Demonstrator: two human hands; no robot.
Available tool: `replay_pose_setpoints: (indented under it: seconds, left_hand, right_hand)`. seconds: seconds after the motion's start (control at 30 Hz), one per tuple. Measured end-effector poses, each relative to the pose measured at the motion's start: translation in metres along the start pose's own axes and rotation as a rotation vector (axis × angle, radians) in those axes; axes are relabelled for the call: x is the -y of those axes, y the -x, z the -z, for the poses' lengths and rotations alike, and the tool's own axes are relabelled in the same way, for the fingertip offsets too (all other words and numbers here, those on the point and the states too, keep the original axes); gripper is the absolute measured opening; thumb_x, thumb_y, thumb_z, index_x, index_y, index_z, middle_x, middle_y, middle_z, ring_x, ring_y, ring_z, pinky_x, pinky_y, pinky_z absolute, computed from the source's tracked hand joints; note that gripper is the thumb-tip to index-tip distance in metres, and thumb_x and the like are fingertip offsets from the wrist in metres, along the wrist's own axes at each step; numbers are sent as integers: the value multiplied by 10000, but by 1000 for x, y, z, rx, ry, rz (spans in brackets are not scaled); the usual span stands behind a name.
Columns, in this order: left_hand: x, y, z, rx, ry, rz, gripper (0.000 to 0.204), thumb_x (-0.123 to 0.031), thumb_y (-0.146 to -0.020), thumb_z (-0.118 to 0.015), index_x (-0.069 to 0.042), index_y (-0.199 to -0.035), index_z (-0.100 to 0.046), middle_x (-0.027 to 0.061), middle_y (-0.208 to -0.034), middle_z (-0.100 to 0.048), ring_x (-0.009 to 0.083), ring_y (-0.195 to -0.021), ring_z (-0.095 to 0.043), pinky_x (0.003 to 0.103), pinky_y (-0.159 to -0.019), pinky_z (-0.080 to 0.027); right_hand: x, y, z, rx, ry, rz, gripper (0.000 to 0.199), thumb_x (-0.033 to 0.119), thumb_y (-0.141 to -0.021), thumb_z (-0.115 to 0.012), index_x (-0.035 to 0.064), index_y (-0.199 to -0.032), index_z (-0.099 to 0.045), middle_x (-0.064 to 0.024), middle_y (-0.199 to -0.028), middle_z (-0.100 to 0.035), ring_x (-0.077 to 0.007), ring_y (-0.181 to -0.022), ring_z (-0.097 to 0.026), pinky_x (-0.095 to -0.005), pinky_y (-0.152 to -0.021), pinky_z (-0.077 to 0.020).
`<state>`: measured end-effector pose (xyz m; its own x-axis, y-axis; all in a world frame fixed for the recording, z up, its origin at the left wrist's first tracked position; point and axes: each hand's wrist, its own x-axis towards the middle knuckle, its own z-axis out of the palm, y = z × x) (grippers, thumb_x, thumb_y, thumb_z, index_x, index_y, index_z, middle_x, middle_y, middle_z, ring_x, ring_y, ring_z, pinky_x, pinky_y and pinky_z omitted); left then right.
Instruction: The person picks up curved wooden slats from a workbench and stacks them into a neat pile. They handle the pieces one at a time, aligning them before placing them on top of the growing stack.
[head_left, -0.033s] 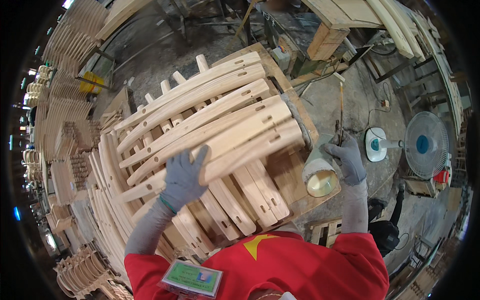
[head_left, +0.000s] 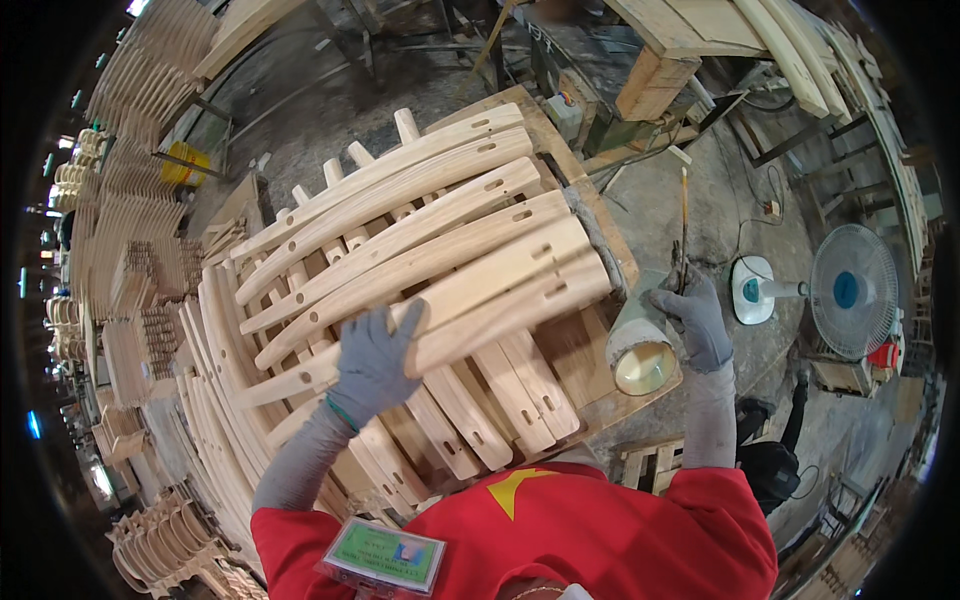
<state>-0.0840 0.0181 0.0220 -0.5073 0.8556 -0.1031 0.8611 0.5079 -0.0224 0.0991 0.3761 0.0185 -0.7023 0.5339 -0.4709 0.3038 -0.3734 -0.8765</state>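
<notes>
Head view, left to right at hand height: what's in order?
Stacked wooden parts → left hand flat on the curved slats → glue pot → right hand with a thin brush → standing fan.

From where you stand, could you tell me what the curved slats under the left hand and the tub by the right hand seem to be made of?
The curved slats look like pale, bare wood: visible grain, matte surface, cut slots and holes, no sign of varnish. The tub seems to be whitish plastic, smooth and slightly translucent, though smears leave that open. Both the left hand and the right hand wear grey knit gloves.
</notes>
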Motion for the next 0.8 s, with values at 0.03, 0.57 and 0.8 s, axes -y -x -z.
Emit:
replay_pose_setpoints:
  seconds: [0.03, 0.57, 0.8]
  left_hand:
    - [-4, 7, -9, 74, 54, -5, 938, -336, -593, -741, -125, -1413, -337, 203, -1116, -453, 339, -967, -464, 456, -829, -357]
    - [-31, 43, -93, -267, -12, 223, 681, -478, -801, -619, -171, -1374, -420, 141, -1439, -355, 375, -1275, -358, 555, -1074, -224]
    - [-96, 49, -103, -364, 110, 396, 643, -305, -860, -575, -32, -1398, -351, 155, -1482, -284, 381, -1379, -207, 540, -1123, -120]
  right_hand:
    - [0, 4, -3, -15, -14, -4, 171, -39, -755, -653, 2, -879, -543, -53, -731, -610, -111, -617, -597, -224, -561, -478]
    - [-83, 0, -3, 137, 188, -31, 264, 89, -720, -765, 19, -880, -567, -13, -748, -570, -90, -659, -536, -239, -571, -447]
    - [-99, 1, -1, -117, 44, 102, 222, 58, -745, -721, -1, -904, -578, -44, -775, -605, -103, -654, -561, -246, -564, -460]
